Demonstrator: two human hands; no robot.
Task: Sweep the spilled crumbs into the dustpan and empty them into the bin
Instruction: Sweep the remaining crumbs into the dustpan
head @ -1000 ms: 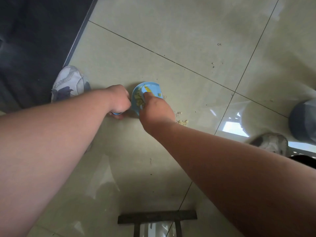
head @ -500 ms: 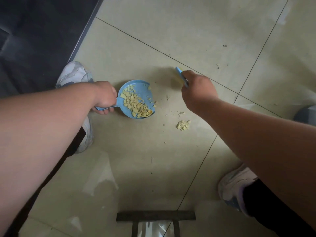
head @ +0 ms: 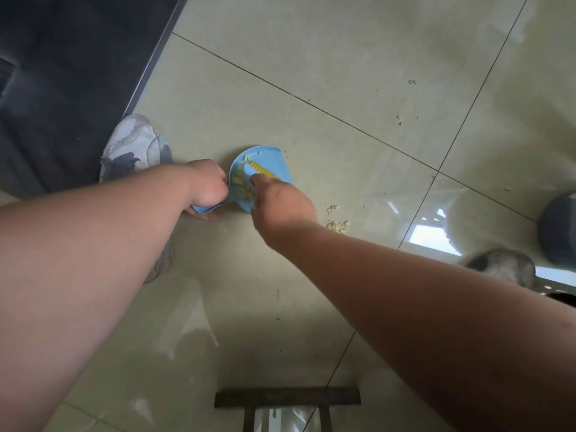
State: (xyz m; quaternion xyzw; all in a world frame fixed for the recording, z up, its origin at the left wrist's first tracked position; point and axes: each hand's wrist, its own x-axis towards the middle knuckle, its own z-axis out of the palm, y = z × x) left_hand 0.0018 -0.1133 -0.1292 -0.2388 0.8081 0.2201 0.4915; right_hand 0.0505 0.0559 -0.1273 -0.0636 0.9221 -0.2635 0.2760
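The left hand (head: 207,185) is closed on the handle of the round blue plastic dustpan (head: 268,157), set on the tiled floor. The right hand (head: 282,204) grips a yellow-bristled brush (head: 261,172) over it. Pale crumbs (head: 241,185) are collected inside; a small pile (head: 338,225) remains beside the dustpan. Emptying is judged outstanding.

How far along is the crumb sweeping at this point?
Done: many yellowish crumbs lie in the round blue plastic dustpan, held by the left hand. In hand: the right hand works a yellow-bristled brush over the pan. Left: a small crumb pile on the tiled floor, then emptying.
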